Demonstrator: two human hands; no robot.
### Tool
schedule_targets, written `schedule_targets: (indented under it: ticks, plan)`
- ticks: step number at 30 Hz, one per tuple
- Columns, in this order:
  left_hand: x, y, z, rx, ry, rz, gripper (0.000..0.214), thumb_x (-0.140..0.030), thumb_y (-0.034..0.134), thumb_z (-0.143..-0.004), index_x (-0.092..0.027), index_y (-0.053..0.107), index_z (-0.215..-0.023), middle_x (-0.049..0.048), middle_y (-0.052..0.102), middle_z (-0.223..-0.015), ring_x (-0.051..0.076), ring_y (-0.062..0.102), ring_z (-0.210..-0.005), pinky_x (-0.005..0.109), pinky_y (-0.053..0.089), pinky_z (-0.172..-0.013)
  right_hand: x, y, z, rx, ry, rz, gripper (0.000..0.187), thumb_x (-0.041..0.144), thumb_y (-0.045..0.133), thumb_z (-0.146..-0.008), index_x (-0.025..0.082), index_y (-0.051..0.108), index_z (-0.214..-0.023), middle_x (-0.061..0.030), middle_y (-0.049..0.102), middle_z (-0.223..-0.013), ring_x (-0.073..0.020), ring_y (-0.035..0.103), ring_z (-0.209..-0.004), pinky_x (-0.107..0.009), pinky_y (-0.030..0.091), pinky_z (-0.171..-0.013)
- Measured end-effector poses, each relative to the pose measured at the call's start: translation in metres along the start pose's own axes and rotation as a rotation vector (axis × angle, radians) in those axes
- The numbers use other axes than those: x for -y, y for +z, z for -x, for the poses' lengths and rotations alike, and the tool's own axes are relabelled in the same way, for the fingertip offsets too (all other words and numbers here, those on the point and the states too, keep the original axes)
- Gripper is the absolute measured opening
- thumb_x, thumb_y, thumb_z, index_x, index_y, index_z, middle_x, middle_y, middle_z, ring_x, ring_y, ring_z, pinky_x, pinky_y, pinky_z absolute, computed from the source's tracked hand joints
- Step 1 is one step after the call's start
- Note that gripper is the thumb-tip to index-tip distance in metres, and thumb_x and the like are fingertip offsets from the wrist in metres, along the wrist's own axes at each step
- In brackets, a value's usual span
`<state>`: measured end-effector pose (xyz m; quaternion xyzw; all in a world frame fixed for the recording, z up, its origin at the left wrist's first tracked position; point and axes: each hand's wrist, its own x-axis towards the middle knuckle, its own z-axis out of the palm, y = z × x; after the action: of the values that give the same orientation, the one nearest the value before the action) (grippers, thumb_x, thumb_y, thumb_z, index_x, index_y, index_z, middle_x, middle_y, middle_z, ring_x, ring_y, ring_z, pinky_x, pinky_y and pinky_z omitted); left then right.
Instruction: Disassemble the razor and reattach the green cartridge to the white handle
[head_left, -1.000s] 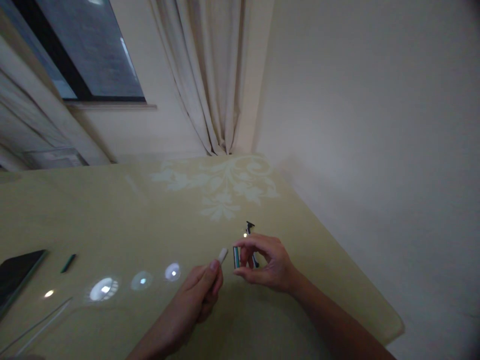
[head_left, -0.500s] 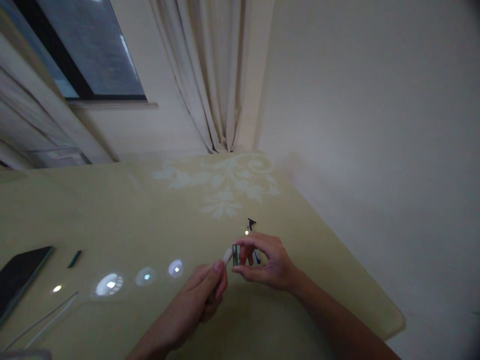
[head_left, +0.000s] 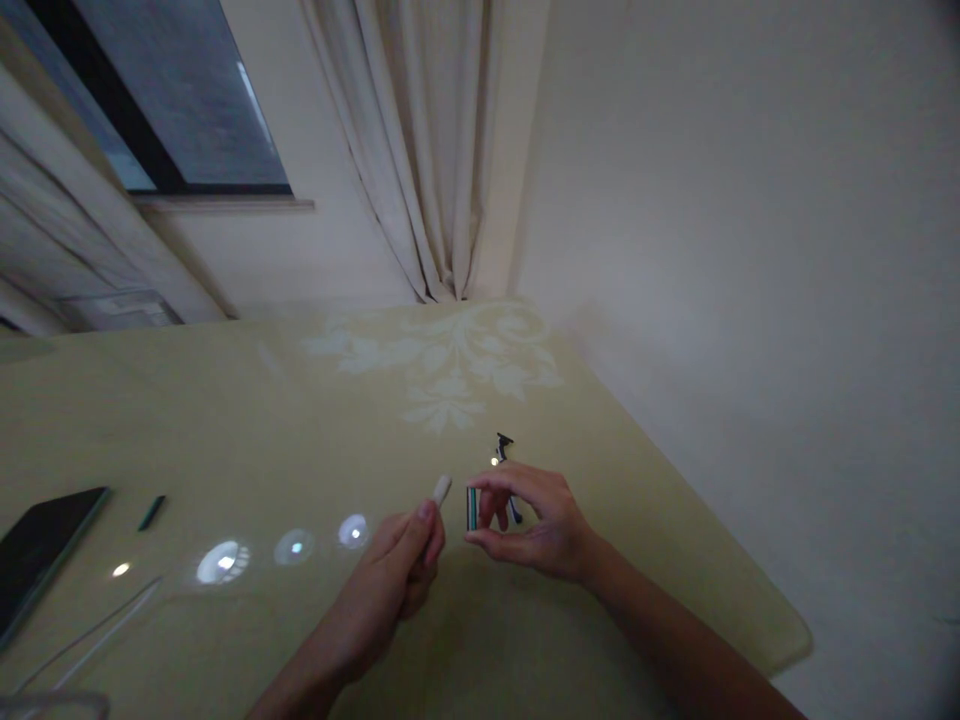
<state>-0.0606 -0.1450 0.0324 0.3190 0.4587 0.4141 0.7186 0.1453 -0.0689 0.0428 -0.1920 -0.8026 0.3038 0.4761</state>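
Note:
My right hand pinches a small razor cartridge with green and white stripes between thumb and forefinger. Behind those fingers a dark razor handle lies on the table, its black tip pointing away. My left hand is closed round a thin white stick; only its rounded tip shows past my thumb. That tip sits a short gap to the left of the cartridge. Both hands hover low over the pale yellow-green table.
A dark phone lies at the left edge, with a small dark green piece beside it and a thin white cable nearer me. Curtains hang at the far corner; the table's right edge runs along the wall.
The white tip had moved up against the cartridge half a second ago; now it has drawn back to the left, leaving a gap. My right hand has barely shifted.

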Motion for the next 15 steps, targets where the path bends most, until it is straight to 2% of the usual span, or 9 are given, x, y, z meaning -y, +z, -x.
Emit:
schedule_targets:
  ticks: [5,9,13,15]
  plan:
    - [0.004,-0.002,0.005,0.097,-0.006,-0.034,0.064,-0.078,0.064,-0.092,-0.021,0.049,-0.068,-0.0110,0.031,-0.056,0.005,0.018,-0.047,0.020,0.014,-0.043,0.001,0.000,0.000,-0.033,-0.035,-0.028,0.042,0.027,0.090,-0.088,0.019,0.074,-0.126,-0.0026,0.078,-0.082,-0.0135,0.064,-0.064,-0.025,0.055,-0.062]
    - [0.006,-0.004,0.006,0.016,0.057,-0.011,0.064,-0.078,0.065,-0.091,-0.022,0.047,-0.068,-0.0120,0.028,-0.055,0.005,0.014,-0.046,0.020,0.012,-0.042,0.005,-0.001,-0.001,-0.053,-0.030,-0.075,0.044,0.026,0.092,-0.086,0.019,0.074,-0.126,-0.0031,0.078,-0.083,-0.0138,0.067,-0.065,-0.025,0.056,-0.063]
    - [0.011,-0.001,0.007,0.087,0.038,-0.026,0.065,-0.079,0.062,-0.093,-0.022,0.047,-0.066,-0.0114,0.029,-0.055,0.005,0.015,-0.045,0.021,0.013,-0.041,0.007,-0.001,0.000,-0.050,-0.020,-0.065,0.044,0.025,0.091,-0.087,0.019,0.075,-0.127,-0.0030,0.079,-0.084,-0.0138,0.067,-0.066,-0.026,0.057,-0.066]
    - [0.012,0.002,0.007,0.071,0.026,-0.061,0.065,-0.080,0.061,-0.092,-0.021,0.048,-0.067,-0.0109,0.030,-0.056,0.005,0.015,-0.046,0.021,0.013,-0.042,0.006,0.000,0.000,-0.038,-0.020,-0.046,0.043,0.023,0.090,-0.087,0.019,0.075,-0.127,-0.0026,0.079,-0.083,-0.0138,0.067,-0.067,-0.025,0.057,-0.066]
